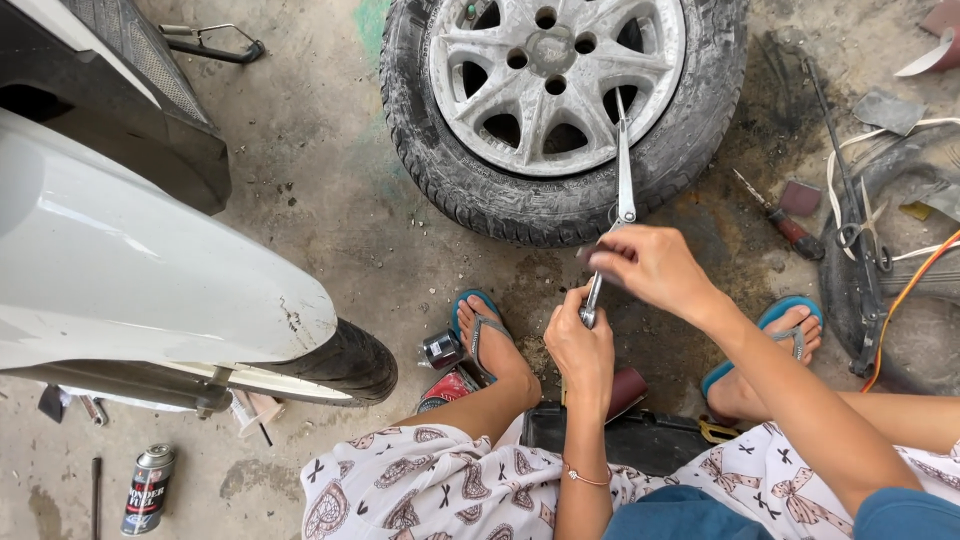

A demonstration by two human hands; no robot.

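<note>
My left hand [578, 345] grips the lower handle of a long metal hand tool [622, 180] that points up over a car wheel. My right hand [650, 268] pinches the tool's middle, where the shaft meets the handle. The wheel [560, 110], a dirty silver alloy rim in a black tyre, lies flat on the concrete just beyond my hands; the tool's tip rests over its rim. I am squatting, with my feet in blue sandals on either side, the left foot [488, 335] and the right foot [775, 335].
A white vehicle body [130, 260] and its tyre [340, 365] fill the left. A spray can [147, 488] lies at bottom left. A screwdriver [780, 218], a long rod [845, 180] and an orange cable [905, 295] lie at right. A small metal cup [441, 349] sits by my left foot.
</note>
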